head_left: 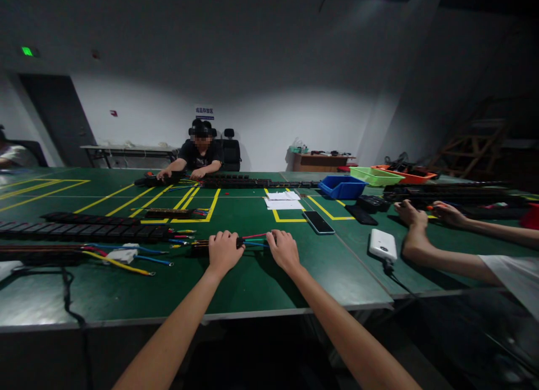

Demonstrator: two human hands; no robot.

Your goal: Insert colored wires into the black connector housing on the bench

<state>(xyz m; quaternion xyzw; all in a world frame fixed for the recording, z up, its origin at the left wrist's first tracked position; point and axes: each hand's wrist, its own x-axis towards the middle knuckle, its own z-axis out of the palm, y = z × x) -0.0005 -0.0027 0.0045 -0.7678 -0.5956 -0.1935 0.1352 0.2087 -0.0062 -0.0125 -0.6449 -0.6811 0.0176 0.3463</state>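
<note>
My left hand (224,251) is closed round the end of a black cable chain (201,244) lying on the green table (261,277). My right hand (284,249) is closed on the red, blue and green wires (255,240) that come out of that chain. The short stretch of wires runs between both hands. What the fingertips pinch is hidden behind the knuckles.
Long black cable chains (84,230) with coloured wires (126,263) lie to the left. A black phone (318,222), a white phone (383,244), papers (283,199) and blue (342,187), green and orange bins sit ahead right. A person's arms (438,249) work at right; another person (197,154) sits opposite.
</note>
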